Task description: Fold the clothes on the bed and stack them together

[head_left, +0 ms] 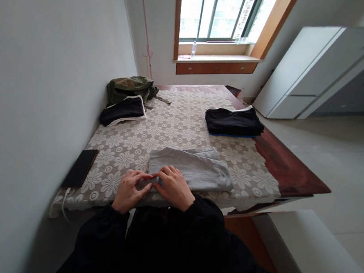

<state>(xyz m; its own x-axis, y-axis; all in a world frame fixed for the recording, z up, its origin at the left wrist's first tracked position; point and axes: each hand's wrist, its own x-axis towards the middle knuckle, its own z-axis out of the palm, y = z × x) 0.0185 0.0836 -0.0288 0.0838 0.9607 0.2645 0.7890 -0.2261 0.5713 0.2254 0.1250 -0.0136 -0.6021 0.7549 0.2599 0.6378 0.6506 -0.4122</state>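
A folded light grey garment (202, 173) lies flat near the table's front edge, its layers slightly uneven at the back. My left hand (129, 190) is at its near left corner, fingers curved and thumb held apart from them, the fingertips touching the cloth's edge. From the right, my right hand (175, 187) rests over the same corner, its thumb and forefinger closed on the edge of the cloth. The fingertips of both hands almost meet there. Part of the garment's near edge is hidden under my right hand.
A folded black stack (233, 122) lies at the back right, and a black and white folded cloth (124, 111) by a green backpack (129, 87) at the left. A dark tablet (80, 168) with a white cable lies by the wall. A lace tablecloth (166, 127) covers the table (295, 166).
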